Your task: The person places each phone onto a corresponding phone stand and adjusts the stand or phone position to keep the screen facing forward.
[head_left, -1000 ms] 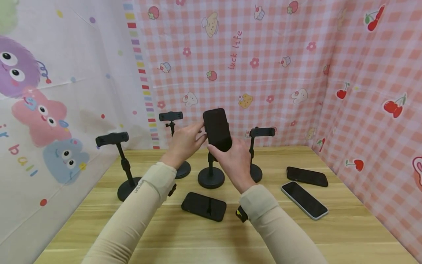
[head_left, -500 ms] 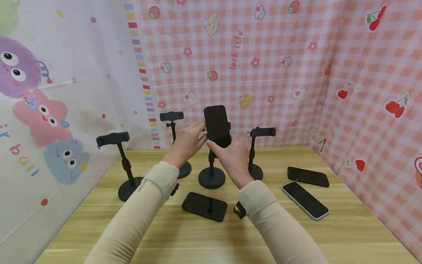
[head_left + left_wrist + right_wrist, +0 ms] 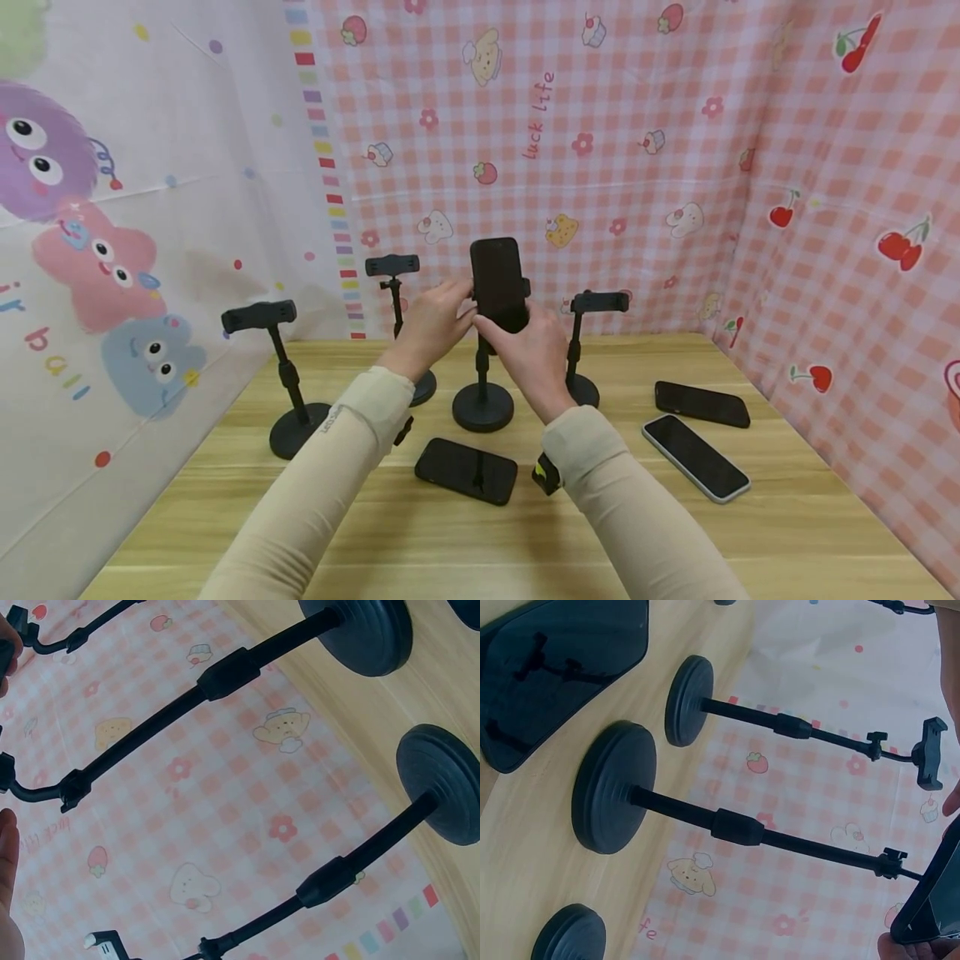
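Toward far edge of table (image 3: 457, 546), just straightened phone (image 3: 497, 275); likely truer on stand (image 3: 483, 408); pinching with right grip (image 3: 536, 354); can't read left grip (image 3: 429, 327).

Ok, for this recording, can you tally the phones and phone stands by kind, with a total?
Phones: 4 (held phone, front phone, black phone at right, pale-edged phone)
Stands: 4 (left stand, back stand, middle stand, right stand)
Total: 8
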